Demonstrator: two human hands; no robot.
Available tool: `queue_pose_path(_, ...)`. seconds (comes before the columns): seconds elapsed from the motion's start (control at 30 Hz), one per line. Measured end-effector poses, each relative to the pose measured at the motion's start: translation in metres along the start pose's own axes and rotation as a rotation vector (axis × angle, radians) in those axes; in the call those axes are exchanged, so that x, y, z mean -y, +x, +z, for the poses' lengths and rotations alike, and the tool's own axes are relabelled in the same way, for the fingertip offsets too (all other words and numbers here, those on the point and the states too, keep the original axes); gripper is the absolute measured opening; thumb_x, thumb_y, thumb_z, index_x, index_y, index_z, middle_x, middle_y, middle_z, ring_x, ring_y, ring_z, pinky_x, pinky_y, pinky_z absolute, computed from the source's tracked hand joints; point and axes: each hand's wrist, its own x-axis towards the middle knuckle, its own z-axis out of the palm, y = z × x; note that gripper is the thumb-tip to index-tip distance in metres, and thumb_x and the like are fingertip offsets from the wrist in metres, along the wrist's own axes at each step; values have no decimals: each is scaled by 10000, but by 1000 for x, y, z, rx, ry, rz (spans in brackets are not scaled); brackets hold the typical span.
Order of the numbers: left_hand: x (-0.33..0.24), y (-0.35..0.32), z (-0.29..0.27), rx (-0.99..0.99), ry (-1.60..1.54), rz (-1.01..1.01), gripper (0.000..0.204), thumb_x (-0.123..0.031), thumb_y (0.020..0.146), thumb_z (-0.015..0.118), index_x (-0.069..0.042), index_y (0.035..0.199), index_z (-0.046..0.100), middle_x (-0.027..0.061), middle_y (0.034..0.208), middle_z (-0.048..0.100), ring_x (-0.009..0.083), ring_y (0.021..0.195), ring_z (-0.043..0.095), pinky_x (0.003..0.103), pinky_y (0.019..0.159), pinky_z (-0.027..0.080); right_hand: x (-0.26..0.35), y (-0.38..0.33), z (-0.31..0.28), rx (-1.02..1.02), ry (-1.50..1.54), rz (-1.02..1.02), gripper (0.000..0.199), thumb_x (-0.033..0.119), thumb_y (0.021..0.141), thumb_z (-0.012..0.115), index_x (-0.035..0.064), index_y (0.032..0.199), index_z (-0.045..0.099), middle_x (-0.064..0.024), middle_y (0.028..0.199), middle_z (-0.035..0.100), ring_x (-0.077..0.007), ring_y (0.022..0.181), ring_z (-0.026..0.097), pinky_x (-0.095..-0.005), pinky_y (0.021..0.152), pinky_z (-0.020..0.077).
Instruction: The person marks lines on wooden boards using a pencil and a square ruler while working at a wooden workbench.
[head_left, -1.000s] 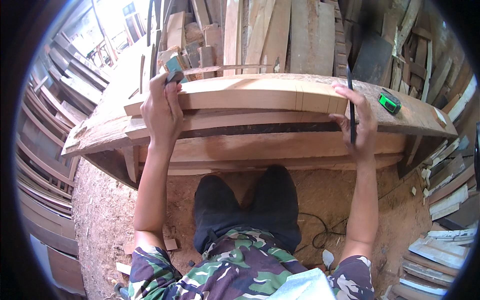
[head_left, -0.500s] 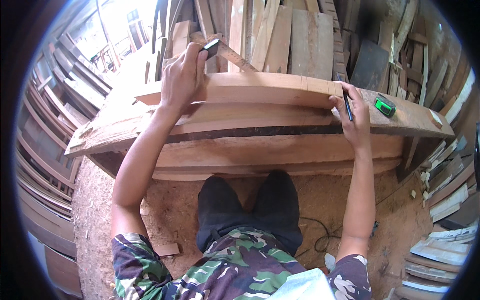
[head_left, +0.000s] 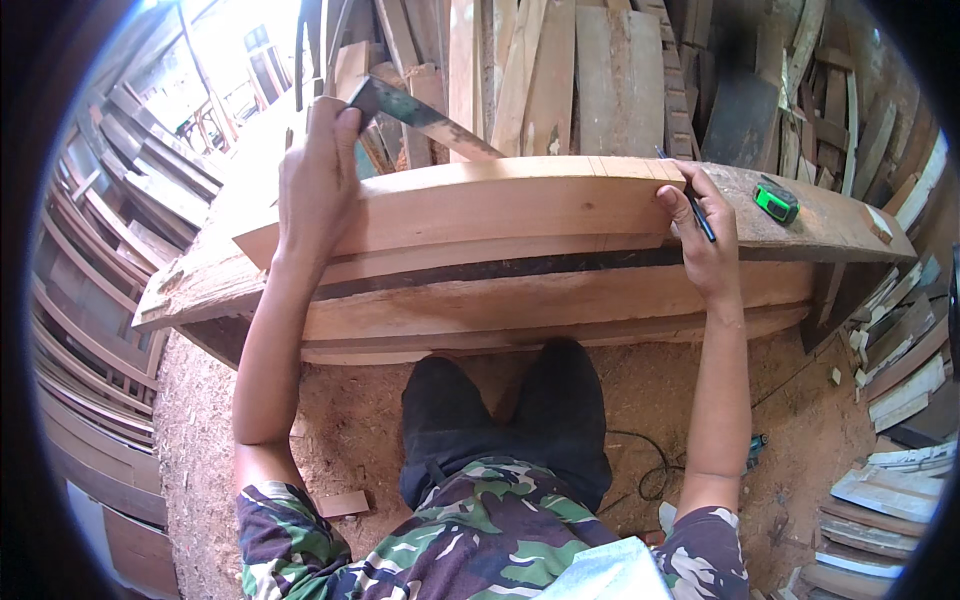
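A long pale wooden board (head_left: 480,210) stands on edge across the workbench, with pencil lines across its top edge near the right end. My left hand (head_left: 322,185) is closed around a try square (head_left: 430,120) above the board's left part; its dark stock points up and its metal blade slants down behind the board. Against the board's left portion rests the lower part of this hand, though its grip there is partly hidden. My right hand (head_left: 710,215) pinches the board's right end and keeps a dark pencil (head_left: 708,230) between its fingers.
A green and black tape measure (head_left: 775,202) lies on the workbench (head_left: 840,230) to the right, with a small wood block (head_left: 877,224) beyond it. Planks (head_left: 620,80) lean behind the bench. Timber stacks line both sides. A cable (head_left: 655,470) lies on the sawdust-covered floor.
My left hand has moved left with the try square, whose blade now shows more broadly. The board has shifted left and tipped, showing more of its front face. My right hand stays at its end.
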Motion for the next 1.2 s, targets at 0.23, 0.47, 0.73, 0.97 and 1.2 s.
queue_pose_path(0.23, 0, 25, -19, -244, -532, -29, 418, -345, 1224, 350, -5, 1125, 572, 82, 836, 688, 160, 740, 686, 338, 724, 576, -17, -8, -7, -20, 35, 75, 456, 364, 1104, 709, -15, 1355, 696, -2, 1085, 686, -68, 972, 567, -226, 867, 451)
queue_pose_path(0.47, -45, 16, 20, 275, -512, 321, 296, -314, 1169, 534, -45, 1108, 642, 64, 789, 708, 164, 732, 668, 357, 693, 522, -19, -15, -8, -196, 47, -83, 425, 342, 1179, 549, 7, 1391, 702, -52, 1125, 744, -106, 1077, 634, -286, 1025, 458)
queue_pose_path(0.73, -75, 15, 45, 417, -351, 548, 258, -255, 1045, 746, -8, 1021, 675, 121, 892, 622, 267, 799, 613, 376, 726, 483, 2, -41, 5, -534, 94, -183, 418, 184, 1155, 449, -70, 1421, 647, -146, 1209, 757, -199, 1158, 705, -335, 1077, 461)
queue_pose_path(0.97, -75, 15, 44, 479, -383, 538, 305, -280, 1006, 789, -1, 1025, 666, 169, 900, 662, 365, 833, 659, 427, 754, 519, 13, -68, 34, -445, -221, -489, 430, 51, 1070, 422, -117, 1454, 520, -316, 1219, 732, -352, 1126, 746, -516, 1089, 560)
queue_pose_path(1.2, -76, 12, 44, 468, -386, 506, 249, -224, 1011, 804, -6, 1000, 684, 40, 847, 575, 125, 750, 540, 307, 672, 430, 25, -58, 72, -326, -367, -598, 312, 36, 967, 680, 43, 1262, 578, -175, 1086, 795, -408, 1219, 758, -549, 1183, 451)
